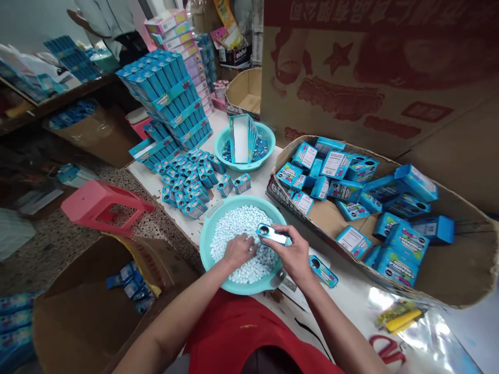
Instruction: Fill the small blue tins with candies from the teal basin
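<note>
Midway, I'd judge: the right hand [295,250]'s fingers grip a blue box [273,235]; the left hand [237,253]'s dip into white pellets [244,217], closure unclear. Standing boxes [189,182] crowd the desk [353,288]'s left edge; loose boxes [403,239] half-fill the carton [463,270].

Small blue cardboard box [273,235] above pale candy pellets [238,220] in a round turquoise plastic basin [249,289].
The box is held on its side over the basin's right part, its narrow whitish face upward and the dark round opening in that face toward the left. The pale bluish-white pellets, small and rounded, lie loose in a broad heap; the turquoise rim stands bare around them.
</note>
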A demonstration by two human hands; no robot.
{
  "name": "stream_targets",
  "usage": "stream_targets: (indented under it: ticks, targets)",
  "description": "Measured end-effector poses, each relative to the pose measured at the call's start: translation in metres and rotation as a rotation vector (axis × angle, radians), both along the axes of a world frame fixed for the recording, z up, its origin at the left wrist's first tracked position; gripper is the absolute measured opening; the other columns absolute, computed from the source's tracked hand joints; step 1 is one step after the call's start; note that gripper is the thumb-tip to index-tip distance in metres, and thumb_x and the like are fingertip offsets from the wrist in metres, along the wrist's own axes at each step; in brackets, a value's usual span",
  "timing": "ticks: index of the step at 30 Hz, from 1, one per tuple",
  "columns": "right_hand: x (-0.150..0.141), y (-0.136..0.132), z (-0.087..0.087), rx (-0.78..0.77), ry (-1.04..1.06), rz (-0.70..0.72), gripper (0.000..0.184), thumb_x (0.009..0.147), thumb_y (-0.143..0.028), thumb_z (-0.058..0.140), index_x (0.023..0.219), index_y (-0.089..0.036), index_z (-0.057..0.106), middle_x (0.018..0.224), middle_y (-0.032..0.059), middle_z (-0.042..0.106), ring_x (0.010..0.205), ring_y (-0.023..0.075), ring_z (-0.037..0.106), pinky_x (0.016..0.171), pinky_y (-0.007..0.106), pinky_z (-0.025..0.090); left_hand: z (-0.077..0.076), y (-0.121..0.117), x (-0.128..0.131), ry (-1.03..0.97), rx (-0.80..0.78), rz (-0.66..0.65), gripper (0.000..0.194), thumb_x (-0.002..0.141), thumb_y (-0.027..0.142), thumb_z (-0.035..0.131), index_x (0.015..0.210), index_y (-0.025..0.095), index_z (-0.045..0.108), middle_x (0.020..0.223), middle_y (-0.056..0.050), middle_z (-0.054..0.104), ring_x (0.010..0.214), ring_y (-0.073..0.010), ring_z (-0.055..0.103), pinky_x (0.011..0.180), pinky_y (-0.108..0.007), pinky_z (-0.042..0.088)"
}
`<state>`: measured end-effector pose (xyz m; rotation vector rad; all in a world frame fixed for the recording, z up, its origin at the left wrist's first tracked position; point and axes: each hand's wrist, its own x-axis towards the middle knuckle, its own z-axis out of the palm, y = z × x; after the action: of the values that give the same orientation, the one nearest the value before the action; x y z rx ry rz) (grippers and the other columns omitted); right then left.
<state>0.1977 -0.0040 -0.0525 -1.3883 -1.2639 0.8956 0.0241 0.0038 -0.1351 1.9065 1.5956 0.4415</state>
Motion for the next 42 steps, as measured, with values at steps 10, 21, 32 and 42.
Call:
stream_targets:
  ticks: [10, 21, 32, 42]
  targets:
    - [-0.009, -0.006, -0.014, -0.043, -0.269, 0.153, 0.032, 0.07, -0.036, 0.076, 0.094, -0.022, 0.061, 0.094, 0.004, 0.068, 0.09, 0.0245, 0.062, 0.08, 0.037, 0.048, 0.076, 0.019, 0.019, -1.225, -0.234, 0.715, 0.028, 0.071, 0.043, 0.063, 0.072, 0.018, 0.051, 0.06, 0.003, 0.053, 0.044, -0.0076, 0.045, 0.041, -0.019, 0.033]
    - [-0.024, -0.008, 0.007, -0.109, -0.374, 0.224, 0.044, 0.064, -0.029, 0.081, 0.099, -0.022, 0.055, 0.096, 0.0045, 0.069, 0.091, 0.0267, 0.064, 0.079, 0.039, 0.047, 0.098, 0.029, 0.03, -1.347, -0.192, 0.781, 0.027, 0.065, 0.035, 0.071, 0.072, 0.016, 0.053, 0.066, 0.002, 0.058, 0.055, -0.0119, 0.059, 0.052, -0.024, 0.047]
    - [-0.026, -0.006, 0.002, -0.096, -0.293, 0.235, 0.035, 0.065, -0.033, 0.078, 0.091, -0.022, 0.057, 0.093, 0.0029, 0.068, 0.089, 0.0254, 0.063, 0.078, 0.037, 0.046, 0.101, 0.032, 0.029, -1.313, -0.184, 0.764, 0.026, 0.066, 0.036, 0.071, 0.073, 0.015, 0.057, 0.069, 0.0, 0.062, 0.054, -0.0115, 0.059, 0.051, -0.023, 0.045]
    - [-0.026, -0.003, 0.008, -0.077, -0.25, 0.193, 0.031, 0.071, -0.043, 0.072, 0.09, -0.023, 0.058, 0.091, 0.0029, 0.067, 0.086, 0.0243, 0.063, 0.076, 0.036, 0.046, 0.108, 0.033, 0.034, -1.29, -0.147, 0.689, 0.025, 0.071, 0.036, 0.068, 0.068, 0.016, 0.054, 0.06, 0.003, 0.054, 0.047, -0.0084, 0.052, 0.049, -0.022, 0.041]
